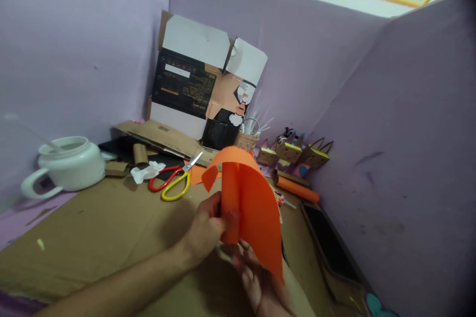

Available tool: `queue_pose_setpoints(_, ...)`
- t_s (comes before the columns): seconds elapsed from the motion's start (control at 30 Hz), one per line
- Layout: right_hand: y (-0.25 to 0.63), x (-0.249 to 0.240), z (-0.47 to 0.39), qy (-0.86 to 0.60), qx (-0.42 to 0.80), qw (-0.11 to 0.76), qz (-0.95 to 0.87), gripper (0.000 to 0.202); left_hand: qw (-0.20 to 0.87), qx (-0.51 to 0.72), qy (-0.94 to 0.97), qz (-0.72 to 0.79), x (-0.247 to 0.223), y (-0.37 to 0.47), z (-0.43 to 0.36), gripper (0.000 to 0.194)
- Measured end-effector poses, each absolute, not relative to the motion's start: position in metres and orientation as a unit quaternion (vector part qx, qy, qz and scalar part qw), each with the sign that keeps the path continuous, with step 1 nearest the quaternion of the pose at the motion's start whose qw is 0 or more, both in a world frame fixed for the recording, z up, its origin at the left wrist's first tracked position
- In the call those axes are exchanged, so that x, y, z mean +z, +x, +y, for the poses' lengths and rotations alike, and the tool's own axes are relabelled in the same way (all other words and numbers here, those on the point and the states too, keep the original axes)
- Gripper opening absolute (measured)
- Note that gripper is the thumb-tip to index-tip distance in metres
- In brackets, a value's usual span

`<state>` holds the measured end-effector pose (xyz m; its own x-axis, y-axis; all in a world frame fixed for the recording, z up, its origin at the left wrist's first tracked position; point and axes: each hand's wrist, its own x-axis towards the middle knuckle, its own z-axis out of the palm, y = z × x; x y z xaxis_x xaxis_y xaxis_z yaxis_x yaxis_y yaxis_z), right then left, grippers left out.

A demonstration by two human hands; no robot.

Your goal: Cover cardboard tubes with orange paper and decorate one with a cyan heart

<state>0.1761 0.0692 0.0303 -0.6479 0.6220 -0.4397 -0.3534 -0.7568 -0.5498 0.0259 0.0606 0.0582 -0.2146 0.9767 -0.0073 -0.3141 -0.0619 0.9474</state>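
Note:
My left hand (pixel 206 228) grips a rolled part of an orange sheet (pixel 260 213), thumb in front, fingers wrapped behind. The roll (pixel 230 198) stands upright above the cardboard, and the rest of the sheet curves out to the right with a strip curling over the top. Whether anything lies inside the roll is hidden. Just below the roll, palm up, is my right hand (pixel 255 277), with fingers bent and apart and blurred by motion. It is close against the sheet's lower edge; I cannot tell if it touches. Scissors (pixel 174 183) with red and yellow handles lie open left of the sheet.
Brown cardboard (pixel 92 237) covers the tabletop. A white pot (pixel 72 166) stands at left, near a cardboard tube (pixel 140 155) and crumpled tissue (pixel 148 172). Behind leans an unfolded box (pixel 186 79). At right are an orange roll (pixel 297 188), ear-topped card figures (pixel 288 151) and a dark flat object (pixel 329 240).

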Motion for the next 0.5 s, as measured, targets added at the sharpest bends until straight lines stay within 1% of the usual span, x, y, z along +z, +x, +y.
queue_pose_setpoints(0.03, 0.178, 0.028, 0.067, -0.341, 0.879, 0.254, -0.216, 0.028, 0.501, 0.639, 0.356, 0.463, 0.056, 0.022, 0.062, 0.023)
queue_pose_setpoints(0.07, 0.18, 0.026, 0.066, -0.369, 0.863, 0.256, -0.232, 0.034, 0.494, 0.645, 0.35, 0.466, 0.053, 0.018, 0.064, 0.025)
queue_pose_setpoints(0.1, 0.181, 0.024, 0.063, -0.391, 0.834, 0.291, -0.26, 0.041, 0.495, 0.65, 0.343, 0.464, 0.051, 0.015, 0.065, 0.027)
queue_pose_setpoints(0.2, 0.181, 0.021, 0.056, -0.404, 0.672, 0.492, -0.378, 0.063, 0.529, 0.648, 0.318, 0.447, 0.047, 0.01, 0.066, 0.03)
queue_pose_setpoints(0.23, 0.177, 0.022, 0.054, -0.404, 0.614, 0.536, -0.415, 0.074, 0.541, 0.641, 0.314, 0.445, 0.046, 0.011, 0.065, 0.03)
queue_pose_setpoints(0.27, 0.173, 0.024, 0.052, -0.409, 0.564, 0.561, -0.446, 0.084, 0.549, 0.633, 0.314, 0.447, 0.044, 0.012, 0.063, 0.03)
queue_pose_setpoints(0.3, 0.167, 0.028, 0.05, -0.427, 0.527, 0.568, -0.466, 0.09, 0.552, 0.627, 0.317, 0.449, 0.043, 0.014, 0.062, 0.031)
queue_pose_setpoints(0.33, 0.162, 0.031, 0.049, -0.452, 0.502, 0.57, -0.468, 0.089, 0.553, 0.623, 0.323, 0.449, 0.042, 0.016, 0.06, 0.032)
queue_pose_setpoints(0.37, 0.156, 0.034, 0.048, -0.469, 0.492, 0.571, -0.461, 0.081, 0.554, 0.621, 0.329, 0.447, 0.04, 0.017, 0.059, 0.032)
queue_pose_setpoints(0.47, 0.147, 0.036, 0.052, -0.496, 0.479, 0.564, -0.455, 0.039, 0.564, 0.627, 0.313, 0.438, 0.035, 0.02, 0.056, 0.034)
queue_pose_setpoints(0.5, 0.147, 0.035, 0.053, -0.498, 0.474, 0.561, -0.461, 0.03, 0.572, 0.63, 0.3, 0.432, 0.034, 0.021, 0.056, 0.036)
